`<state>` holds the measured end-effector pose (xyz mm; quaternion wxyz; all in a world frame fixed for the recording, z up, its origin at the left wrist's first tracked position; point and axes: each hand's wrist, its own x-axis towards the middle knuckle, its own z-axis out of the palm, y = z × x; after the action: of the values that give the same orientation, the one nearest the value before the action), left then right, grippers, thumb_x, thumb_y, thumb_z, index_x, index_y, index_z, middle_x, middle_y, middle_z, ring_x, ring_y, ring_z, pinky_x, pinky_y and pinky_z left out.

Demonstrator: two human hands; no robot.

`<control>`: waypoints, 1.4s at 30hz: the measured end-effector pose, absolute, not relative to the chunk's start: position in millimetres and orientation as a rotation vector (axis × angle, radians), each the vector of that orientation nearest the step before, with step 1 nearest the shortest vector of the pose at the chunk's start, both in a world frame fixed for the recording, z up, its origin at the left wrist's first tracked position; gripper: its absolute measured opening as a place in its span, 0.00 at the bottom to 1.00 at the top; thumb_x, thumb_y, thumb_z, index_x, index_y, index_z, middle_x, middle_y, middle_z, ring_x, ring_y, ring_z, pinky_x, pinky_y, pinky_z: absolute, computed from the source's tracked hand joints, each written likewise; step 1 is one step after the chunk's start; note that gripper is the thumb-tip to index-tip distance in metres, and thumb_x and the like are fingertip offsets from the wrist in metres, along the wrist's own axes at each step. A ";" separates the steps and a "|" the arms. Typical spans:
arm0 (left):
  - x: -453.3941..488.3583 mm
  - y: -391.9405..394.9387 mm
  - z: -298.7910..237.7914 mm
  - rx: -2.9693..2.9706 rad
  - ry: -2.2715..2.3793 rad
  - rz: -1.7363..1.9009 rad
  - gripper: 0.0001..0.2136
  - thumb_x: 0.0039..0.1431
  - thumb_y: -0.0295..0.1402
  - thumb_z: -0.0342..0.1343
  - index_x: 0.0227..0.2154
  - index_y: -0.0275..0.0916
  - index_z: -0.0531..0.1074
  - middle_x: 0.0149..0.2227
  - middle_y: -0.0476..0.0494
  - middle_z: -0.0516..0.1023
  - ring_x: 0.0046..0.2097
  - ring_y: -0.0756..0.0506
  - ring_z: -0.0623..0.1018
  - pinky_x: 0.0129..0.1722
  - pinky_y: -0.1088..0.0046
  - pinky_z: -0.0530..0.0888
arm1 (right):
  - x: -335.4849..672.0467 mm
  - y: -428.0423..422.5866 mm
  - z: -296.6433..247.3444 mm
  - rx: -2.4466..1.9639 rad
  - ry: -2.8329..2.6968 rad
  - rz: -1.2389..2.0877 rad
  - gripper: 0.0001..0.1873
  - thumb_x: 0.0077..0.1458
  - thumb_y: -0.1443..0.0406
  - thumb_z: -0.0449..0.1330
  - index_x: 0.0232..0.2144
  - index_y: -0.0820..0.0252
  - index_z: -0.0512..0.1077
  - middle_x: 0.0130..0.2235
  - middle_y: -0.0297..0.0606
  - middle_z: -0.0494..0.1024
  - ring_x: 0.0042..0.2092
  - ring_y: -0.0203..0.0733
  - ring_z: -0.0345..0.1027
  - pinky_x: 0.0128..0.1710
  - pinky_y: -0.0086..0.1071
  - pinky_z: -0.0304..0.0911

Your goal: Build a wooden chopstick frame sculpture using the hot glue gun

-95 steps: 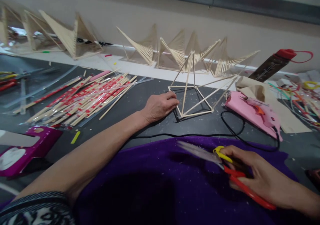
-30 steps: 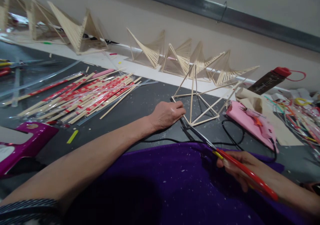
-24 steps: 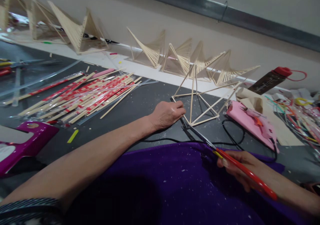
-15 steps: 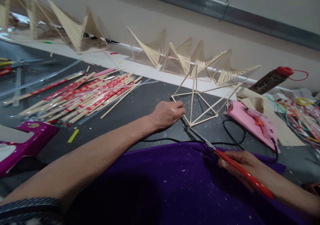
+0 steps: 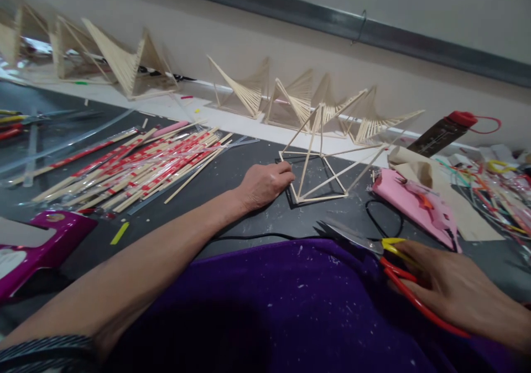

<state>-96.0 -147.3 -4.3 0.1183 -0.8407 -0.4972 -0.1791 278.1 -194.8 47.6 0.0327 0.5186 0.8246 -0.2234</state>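
My left hand (image 5: 267,184) is closed on the left base edge of a wooden stick frame (image 5: 319,200), whose thin sticks meet in a raised peak. The frame rests on the dark grey table (image 5: 232,168). In my right hand (image 5: 440,279) is a pair of scissors (image 5: 409,290) with red and yellow handles. The blades point left, a short way in front of the frame and apart from it. Purple cloth (image 5: 274,301) lies below both hands at the table's front edge.
Paper-wrapped chopsticks (image 5: 136,168) lie heaped on the left, near a purple tool (image 5: 62,240). Finished-looking stick models (image 5: 244,88) line the wall. At right are a pink glue gun (image 5: 431,207) on a pink pad, a dark bottle (image 5: 442,134) and tangled coloured strips (image 5: 493,196).
The scissors have drawn back from the frame's front corner, and their handles now sit wider apart. The frame, with my left hand on it, shows slightly farther left.
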 end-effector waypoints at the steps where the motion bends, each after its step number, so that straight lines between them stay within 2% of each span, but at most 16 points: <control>1: -98.3 -146.2 -4.7 -2.454 -1.465 -0.522 0.10 0.65 0.30 0.48 0.39 0.40 0.75 0.44 0.46 0.78 0.38 0.51 0.76 0.23 0.79 0.61 | 280.8 -195.6 46.7 1.533 2.551 -0.557 0.19 0.55 0.49 0.57 0.39 0.57 0.73 0.32 0.41 0.78 0.29 0.45 0.69 0.29 0.36 0.60; 3: -102.3 -143.9 -6.7 -2.447 -1.472 -0.514 0.10 0.65 0.30 0.48 0.39 0.40 0.75 0.44 0.46 0.78 0.39 0.51 0.76 0.24 0.79 0.61 | 282.6 -201.3 44.1 1.365 2.615 -0.365 0.19 0.57 0.50 0.55 0.41 0.57 0.72 0.36 0.43 0.78 0.33 0.46 0.71 0.32 0.37 0.63; 7: -106.8 -141.1 -11.0 -2.442 -1.501 -0.474 0.09 0.64 0.31 0.49 0.39 0.42 0.75 0.45 0.47 0.78 0.41 0.50 0.77 0.26 0.79 0.64 | 274.0 -220.0 33.2 1.078 2.838 -0.294 0.16 0.56 0.54 0.58 0.44 0.56 0.71 0.44 0.43 0.77 0.40 0.45 0.73 0.37 0.36 0.67; 11: -106.5 -142.0 -11.7 -2.431 -1.531 -0.456 0.10 0.65 0.32 0.48 0.40 0.43 0.76 0.46 0.48 0.78 0.42 0.49 0.77 0.27 0.78 0.65 | 260.0 -228.0 26.3 1.000 2.934 -0.319 0.15 0.54 0.57 0.60 0.43 0.55 0.71 0.41 0.41 0.77 0.37 0.42 0.73 0.34 0.34 0.68; 19: -108.1 -143.0 -12.4 -2.433 -1.545 -0.505 0.10 0.65 0.32 0.48 0.40 0.42 0.75 0.46 0.47 0.77 0.42 0.49 0.77 0.28 0.78 0.66 | 268.4 -211.0 39.1 1.033 2.854 -0.316 0.13 0.56 0.55 0.58 0.39 0.55 0.71 0.35 0.38 0.77 0.30 0.39 0.72 0.27 0.33 0.66; 25: -108.9 -142.0 -13.2 -2.454 -1.570 -0.439 0.10 0.65 0.32 0.48 0.40 0.42 0.75 0.46 0.47 0.77 0.43 0.48 0.76 0.30 0.76 0.68 | 265.2 -222.0 37.2 0.898 2.986 -0.324 0.14 0.52 0.59 0.61 0.42 0.54 0.71 0.40 0.42 0.77 0.36 0.43 0.73 0.32 0.33 0.68; 28: -107.9 -144.0 -10.2 -2.460 -1.605 -0.389 0.12 0.65 0.30 0.47 0.43 0.44 0.75 0.48 0.47 0.77 0.45 0.47 0.76 0.31 0.75 0.69 | 256.7 -227.1 42.9 0.819 3.025 -0.328 0.15 0.53 0.61 0.60 0.44 0.54 0.71 0.44 0.42 0.76 0.40 0.43 0.73 0.35 0.33 0.69; 32: -106.6 -146.8 -3.1 -2.528 -1.685 -0.374 0.15 0.62 0.28 0.47 0.47 0.45 0.74 0.50 0.47 0.76 0.49 0.46 0.75 0.36 0.74 0.71 | 244.1 -217.0 47.2 0.739 3.069 -0.341 0.11 0.60 0.63 0.54 0.45 0.53 0.70 0.42 0.40 0.75 0.39 0.39 0.72 0.37 0.32 0.67; 34: -106.9 -146.9 0.5 -2.600 -1.738 -0.432 0.16 0.59 0.27 0.48 0.46 0.44 0.75 0.50 0.47 0.76 0.50 0.46 0.75 0.41 0.72 0.72 | 232.1 -202.9 42.2 0.821 3.113 -0.258 0.12 0.63 0.63 0.50 0.43 0.55 0.71 0.38 0.39 0.75 0.34 0.38 0.71 0.33 0.32 0.65; 37: -108.7 -146.2 4.3 -2.747 -1.787 -0.576 0.15 0.54 0.26 0.51 0.43 0.41 0.77 0.48 0.47 0.77 0.50 0.46 0.75 0.49 0.71 0.71 | 201.4 -176.3 30.0 1.018 3.074 -0.104 0.15 0.64 0.62 0.47 0.41 0.58 0.73 0.37 0.39 0.75 0.35 0.41 0.72 0.31 0.33 0.63; 42: -110.0 -147.8 4.7 -2.883 -1.827 -0.796 0.11 0.51 0.34 0.58 0.37 0.40 0.78 0.44 0.46 0.78 0.47 0.45 0.76 0.49 0.70 0.70 | 135.4 -145.5 20.1 1.104 2.956 0.118 0.17 0.65 0.61 0.46 0.42 0.58 0.74 0.40 0.39 0.76 0.34 0.43 0.73 0.26 0.32 0.56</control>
<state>-110.0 -147.8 4.7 -0.1805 -0.8092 -0.5127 -0.2233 135.4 -145.5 20.1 -0.0078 0.3496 0.9361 0.0373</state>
